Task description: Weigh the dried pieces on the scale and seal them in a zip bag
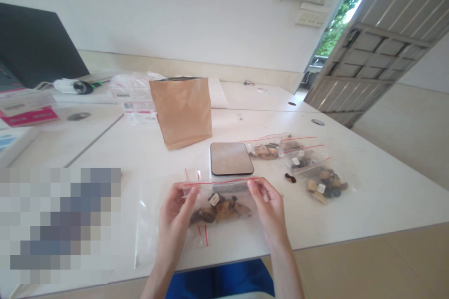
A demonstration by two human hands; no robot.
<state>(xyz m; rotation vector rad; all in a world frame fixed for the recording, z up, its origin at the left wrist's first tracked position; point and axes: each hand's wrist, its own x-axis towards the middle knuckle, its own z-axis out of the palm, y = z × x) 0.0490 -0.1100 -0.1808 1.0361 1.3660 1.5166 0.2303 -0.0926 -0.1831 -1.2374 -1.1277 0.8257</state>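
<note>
A clear zip bag with a red seal line lies between my hands near the table's front edge. Inside it are brown and dark dried pieces and a small white printed packet. My left hand pinches the bag's upper left corner, thumb on top. At the upper right corner my right hand grips the seal strip between thumb and fingers. Just beyond the bag sits a small flat scale with a dark-edged plate. Part of other clear bags with red lines shows beneath the held one.
Several filled zip bags lie to the right, with a loose dark piece beside them. A brown paper bag stands behind the scale. Wrapped boxes and a black monitor are at the left. The table's front edge is close.
</note>
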